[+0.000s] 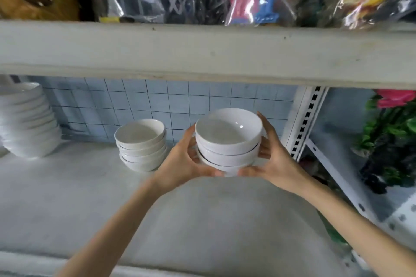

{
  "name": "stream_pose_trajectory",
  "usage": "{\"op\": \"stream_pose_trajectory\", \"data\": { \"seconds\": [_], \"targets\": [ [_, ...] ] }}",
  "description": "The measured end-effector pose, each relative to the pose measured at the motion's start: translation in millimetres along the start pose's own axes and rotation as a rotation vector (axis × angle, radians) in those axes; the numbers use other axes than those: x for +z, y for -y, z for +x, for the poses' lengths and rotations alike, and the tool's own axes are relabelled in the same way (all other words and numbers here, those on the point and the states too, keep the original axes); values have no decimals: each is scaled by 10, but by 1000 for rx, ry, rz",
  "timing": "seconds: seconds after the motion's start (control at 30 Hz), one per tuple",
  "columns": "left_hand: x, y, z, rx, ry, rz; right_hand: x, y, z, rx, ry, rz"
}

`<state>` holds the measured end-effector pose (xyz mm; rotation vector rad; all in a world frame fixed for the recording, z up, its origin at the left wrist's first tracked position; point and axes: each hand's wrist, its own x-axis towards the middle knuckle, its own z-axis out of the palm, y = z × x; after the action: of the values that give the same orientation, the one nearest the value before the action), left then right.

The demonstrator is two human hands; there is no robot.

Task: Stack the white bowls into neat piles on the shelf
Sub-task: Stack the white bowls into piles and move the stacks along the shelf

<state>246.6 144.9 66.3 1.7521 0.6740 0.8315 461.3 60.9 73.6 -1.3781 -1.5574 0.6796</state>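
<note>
1. Both hands clasp one small stack of bowls (228, 141). The left hand (189, 161) curls round its left side and the right hand (273, 157) round its right. The thumbs meet low at the front, near the bottom bowl.
2. About three bowls sit nested in the stack. It seems to be held just above the shelf (67, 186), toward the back right corner; whether its base touches the surface I cannot tell.
3. These look like glazed ceramic: stiff, smooth, probably slippery, fairly heavy when nested, and likely to chip if knocked. Holding them low on both sides suits them, since the bottom bowl carries the others and the rims stay free.
4. Just left of the stack, a finished pile (141, 144) of about four bowls stands near the back edge, against the tiled wall (157, 101).
5. A taller pile (27, 119) stands at the far left edge.
6. A slotted post (306, 119) rises close to the right hand, so sideways room there looks tight.
7. Overhead, the upper board (202, 51) limits how high a pile can go.
</note>
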Motion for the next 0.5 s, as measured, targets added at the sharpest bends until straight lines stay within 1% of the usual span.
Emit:
{"op": "stream_pose_trajectory", "data": {
  "seconds": [0.2, 0.37, 0.5],
  "targets": [
    [145, -143, -448, 29, -58, -3, 23, 139, -308, -55, 74, 74],
    [208, -176, -884, 34, -176, 31, 170, 192, -504, -98, 150, 121],
    [123, -252, -1113, 23, -238, 58, 343, 287, -548, -123, 207, 185]
  ]
}}
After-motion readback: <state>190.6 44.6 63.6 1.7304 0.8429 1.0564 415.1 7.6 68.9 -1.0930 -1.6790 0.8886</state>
